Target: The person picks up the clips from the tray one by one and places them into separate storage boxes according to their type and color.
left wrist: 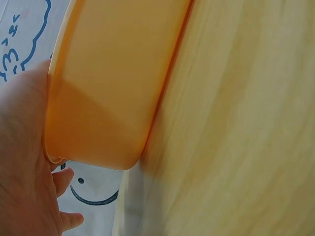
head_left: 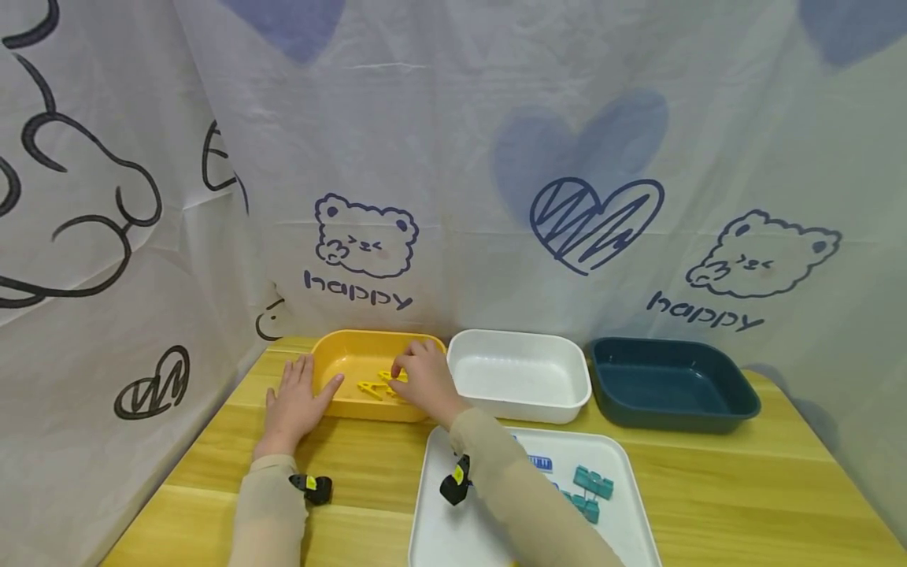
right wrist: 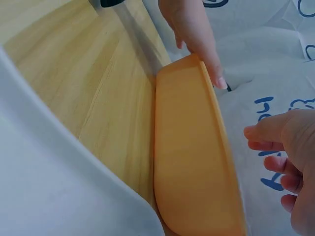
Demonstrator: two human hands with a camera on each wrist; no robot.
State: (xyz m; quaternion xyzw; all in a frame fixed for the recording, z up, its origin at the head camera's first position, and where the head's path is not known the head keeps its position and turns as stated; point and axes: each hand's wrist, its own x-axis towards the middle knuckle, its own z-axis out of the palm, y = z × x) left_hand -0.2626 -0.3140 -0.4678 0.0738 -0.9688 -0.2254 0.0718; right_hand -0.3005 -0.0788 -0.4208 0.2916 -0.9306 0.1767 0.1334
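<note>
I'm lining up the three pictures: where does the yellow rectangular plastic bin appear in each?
Head: the yellow rectangular plastic bin is left of centre, leftmost of three bins.
Left wrist: upper left to top centre, cut off by the top edge.
Right wrist: centre, running down to the bottom edge.
Shared landmark: the person's bare left hand at the bin's end.

Wood table (head_left: 716, 488), light yellow, streaky grain. White cloth (head_left: 453, 157) hangs behind, creased; prints: pale blue hearts (head_left: 538, 150), scribbled dark blue heart (head_left: 597, 224), two bear faces (head_left: 366, 240), "happy" under each. Left side: white cloth too, thick black line drawings (head_left: 127, 228). Soft light, faint shadow beside table's right edge.
</note>
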